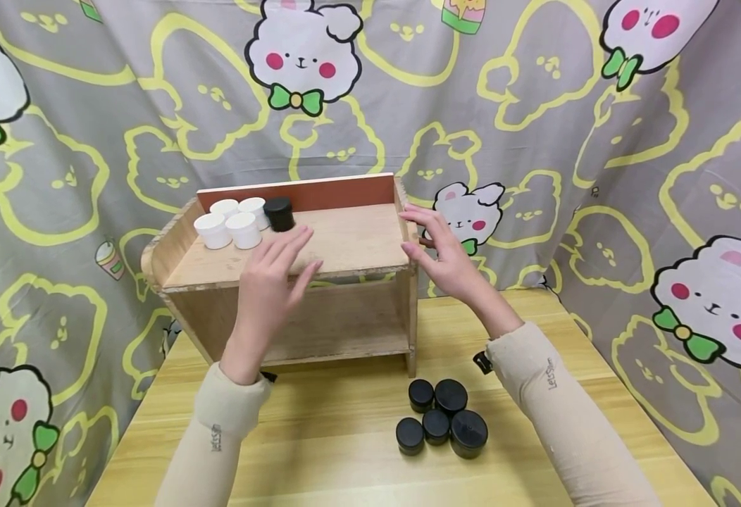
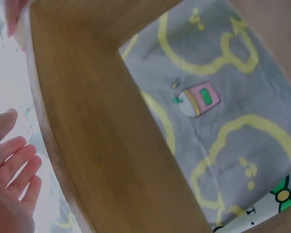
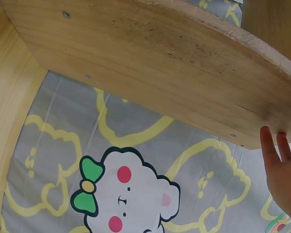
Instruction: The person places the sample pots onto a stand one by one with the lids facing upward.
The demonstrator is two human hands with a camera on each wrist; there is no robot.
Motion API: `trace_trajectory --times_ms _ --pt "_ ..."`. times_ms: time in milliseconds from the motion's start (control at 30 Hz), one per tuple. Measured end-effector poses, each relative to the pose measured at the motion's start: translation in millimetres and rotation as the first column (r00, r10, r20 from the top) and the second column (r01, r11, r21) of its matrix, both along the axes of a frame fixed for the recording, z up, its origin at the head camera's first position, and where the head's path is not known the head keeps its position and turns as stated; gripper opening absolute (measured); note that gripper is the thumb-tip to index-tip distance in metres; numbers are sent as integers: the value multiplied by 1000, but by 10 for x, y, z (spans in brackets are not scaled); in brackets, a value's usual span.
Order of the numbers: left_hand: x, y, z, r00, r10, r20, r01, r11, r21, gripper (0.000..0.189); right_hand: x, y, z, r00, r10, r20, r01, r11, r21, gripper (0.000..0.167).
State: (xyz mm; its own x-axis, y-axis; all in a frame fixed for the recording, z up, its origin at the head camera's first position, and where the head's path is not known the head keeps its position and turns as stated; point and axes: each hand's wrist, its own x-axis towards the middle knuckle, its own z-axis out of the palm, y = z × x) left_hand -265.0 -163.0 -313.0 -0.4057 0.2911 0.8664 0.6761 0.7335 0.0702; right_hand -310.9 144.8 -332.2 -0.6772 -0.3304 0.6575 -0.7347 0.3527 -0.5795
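Observation:
A small wooden shelf unit (image 1: pixel 345 246) stands on the table. On its top board, toward the left, several white-lidded jars (image 1: pixel 244 231) sit in a cluster, with one black jar (image 1: pixel 279 214) touching their right side. My left hand (image 1: pixel 272 274) hovers at the front edge of the top board, just before the black jar, fingers extended and holding nothing. My right hand (image 1: pixel 446 257) is at the unit's right side panel; in the right wrist view its straight fingers (image 3: pixel 267 145) touch the panel's outer face (image 3: pixel 184 63).
Several black round jars (image 1: pixel 437 427) of two sizes stand grouped on the wooden table (image 1: pixel 332 436), in front of the unit's right side. Below the top board is an open lower compartment (image 1: pixel 345 317). A patterned grey curtain (image 1: pixel 408 91) hangs behind and on both sides.

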Motion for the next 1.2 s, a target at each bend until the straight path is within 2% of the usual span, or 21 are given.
trace_trajectory --times_ms 100,233,467,567,700,800,867,967,1067,1167,1200 --pt "85 25 -141 1000 -21 -11 21 999 -26 49 -1 -5 -2 1000 3 -5 -3 1000 0 48" --pt "172 101 -361 996 -84 -7 83 995 -58 50 -16 -21 5 1000 -1 -6 1 1000 -10 48" --pt "361 290 -774 981 -194 24 195 978 -73 53 -17 -19 8 1000 -1 -4 1 1000 -13 50" --pt "420 390 -963 968 -235 84 243 965 -102 54 -7 -3 5 1000 -8 -15 7 1000 -13 49" --pt "497 491 -1262 946 -232 227 273 947 -168 56 -15 0 -1 1000 5 -18 -5 1000 -18 49" --pt "556 541 -1452 911 -212 353 293 936 -196 56 -18 -5 2 1000 12 -14 -12 1000 -16 50" --pt "590 563 -1541 875 -201 441 311 931 -191 57 -19 -7 -1 1000 12 -12 -12 1000 -14 50" --pt "628 580 -1641 807 -176 564 335 923 -190 56 -19 -8 -7 1000 5 -11 -5 1000 -7 49" --pt "652 601 -1710 755 -145 639 358 908 -216 54 -24 -6 -9 1000 4 -12 -4 1000 -11 49" --pt "669 637 -1759 722 -118 682 388 885 -257 54 -34 -4 -11 1000 4 -17 -4 1000 -21 48" --pt "676 648 -1775 720 -110 685 395 877 -274 55 -37 -4 -11 1000 5 -19 -5 1000 -23 48"
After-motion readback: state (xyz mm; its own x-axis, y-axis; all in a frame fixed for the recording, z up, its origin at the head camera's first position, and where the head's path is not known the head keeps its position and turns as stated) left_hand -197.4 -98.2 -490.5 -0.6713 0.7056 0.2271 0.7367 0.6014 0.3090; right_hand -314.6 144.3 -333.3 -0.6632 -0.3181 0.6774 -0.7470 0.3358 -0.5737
